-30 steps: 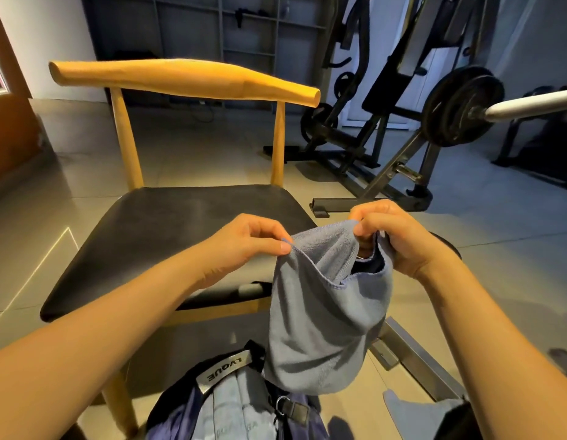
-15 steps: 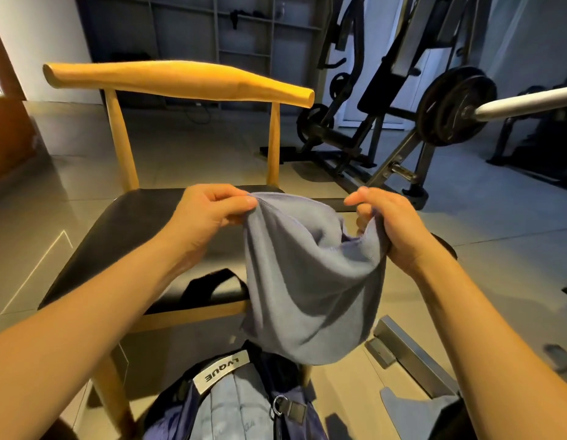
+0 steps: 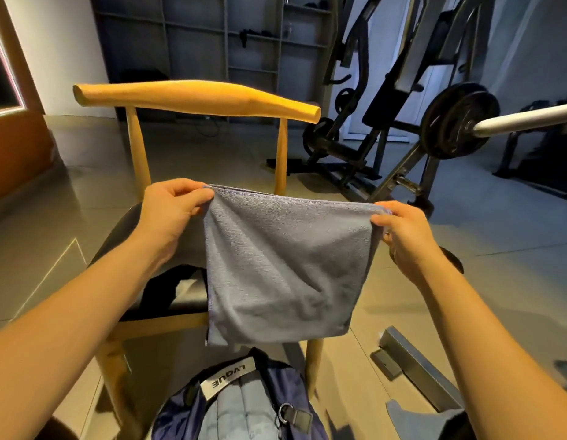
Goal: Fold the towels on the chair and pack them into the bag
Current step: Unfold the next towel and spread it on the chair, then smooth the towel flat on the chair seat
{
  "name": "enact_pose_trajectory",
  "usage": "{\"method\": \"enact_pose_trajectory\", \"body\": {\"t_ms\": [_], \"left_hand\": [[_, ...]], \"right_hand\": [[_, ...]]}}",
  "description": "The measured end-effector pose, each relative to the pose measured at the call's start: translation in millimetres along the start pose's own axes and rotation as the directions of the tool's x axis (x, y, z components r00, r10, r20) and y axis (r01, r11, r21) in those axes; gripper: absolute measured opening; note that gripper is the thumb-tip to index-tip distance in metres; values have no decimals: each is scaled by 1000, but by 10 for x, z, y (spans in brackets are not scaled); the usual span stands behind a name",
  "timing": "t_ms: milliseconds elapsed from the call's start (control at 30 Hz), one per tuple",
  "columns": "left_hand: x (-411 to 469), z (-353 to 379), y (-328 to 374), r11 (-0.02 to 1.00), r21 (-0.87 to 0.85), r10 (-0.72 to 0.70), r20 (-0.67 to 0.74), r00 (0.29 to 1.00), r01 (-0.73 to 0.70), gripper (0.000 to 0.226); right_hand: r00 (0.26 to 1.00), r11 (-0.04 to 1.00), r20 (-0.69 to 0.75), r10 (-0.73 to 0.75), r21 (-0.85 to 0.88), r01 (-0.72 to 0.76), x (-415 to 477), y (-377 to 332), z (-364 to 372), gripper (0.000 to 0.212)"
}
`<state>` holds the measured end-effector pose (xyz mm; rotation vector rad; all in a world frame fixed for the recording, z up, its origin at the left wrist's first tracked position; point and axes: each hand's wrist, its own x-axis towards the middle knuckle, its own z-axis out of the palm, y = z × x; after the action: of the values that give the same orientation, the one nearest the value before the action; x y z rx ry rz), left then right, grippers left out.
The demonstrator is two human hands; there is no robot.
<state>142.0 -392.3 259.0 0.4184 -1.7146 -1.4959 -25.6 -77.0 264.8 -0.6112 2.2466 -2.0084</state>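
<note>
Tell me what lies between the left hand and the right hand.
In the head view, the grey towel spans that stretch; the left hand and right hand each pinch a top corner.

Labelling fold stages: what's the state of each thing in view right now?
grey towel: unfolded, hanging flat by its top corners.
left hand: pinches the towel's top left corner.
right hand: pinches its top right corner.
backpack: on the floor below the towel; open or zipped unclear.
chair: upright, dark item on its seat.
</note>
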Motion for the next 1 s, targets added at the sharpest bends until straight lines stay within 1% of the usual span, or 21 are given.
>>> {"method": "enact_pose_trajectory", "body": {"t_ms": [67, 167, 333, 433, 467, 567, 667, 700, 767, 833, 867, 933, 1000], "left_hand": [[7, -71, 31, 999, 30, 29, -5, 1000, -29, 14], [11, -169, 59, 993, 97, 63, 11, 998, -64, 12], [1, -299, 96, 980, 165, 114, 13, 993, -115, 18], [16, -383, 139, 966, 236, 108, 21, 994, -110, 19], [2, -398, 169, 964, 248, 92, 25, 995, -95, 19], [-60, -432, 239, 972, 231, 15, 56, 998, -28, 16], [-89, -586, 400, 983, 183, -12, 69, 998, -1, 11], [-84, -659, 479, 985, 173, -11, 80, 997, -3, 11], [-60, -818, 654, 992, 129, -5, 109, 994, -9, 11], [-43, -967, 823, 999, 39, -19, 141, 990, 13, 11], [-29, -1034, 890, 1000, 14, -24, 157, 987, 22, 12], [22, -1130, 985, 1000, 6, -21, 181, 983, 20, 13], [131, -1170, 1043, 1000, -18, -18, 182, 983, 22, 12]], "right_hand": [[999, 999, -41, -9, -46, 8, -21, 24, -62, 16], [997, 999, -64, -40, -14, 39, -54, 20, -123, 12], [993, 994, 52, -105, 23, 104, -113, -58, -166, 14], [981, 994, 164, -102, 56, 94, -144, -131, -184, 18], [982, 995, 165, -93, 50, 85, -145, -142, -165, 18], [998, 997, 17, -59, 50, 58, -113, -158, -73, 9], [995, 992, 1, -99, 74, 99, -90, -271, 23, 11], [993, 990, 30, -113, 89, 110, -87, -339, 35, 13], [976, 984, 172, -130, 140, 106, -94, -493, 29, 18], [933, 982, 323, -157, 152, 113, -96, -627, 17, 23], [915, 981, 365, -173, 151, 125, -83, -686, 22, 24], [897, 975, 399, -191, 185, 126, -19, -794, 64, 27], [906, 964, 378, -190, 247, 99, 132, -884, 158, 29]]}}
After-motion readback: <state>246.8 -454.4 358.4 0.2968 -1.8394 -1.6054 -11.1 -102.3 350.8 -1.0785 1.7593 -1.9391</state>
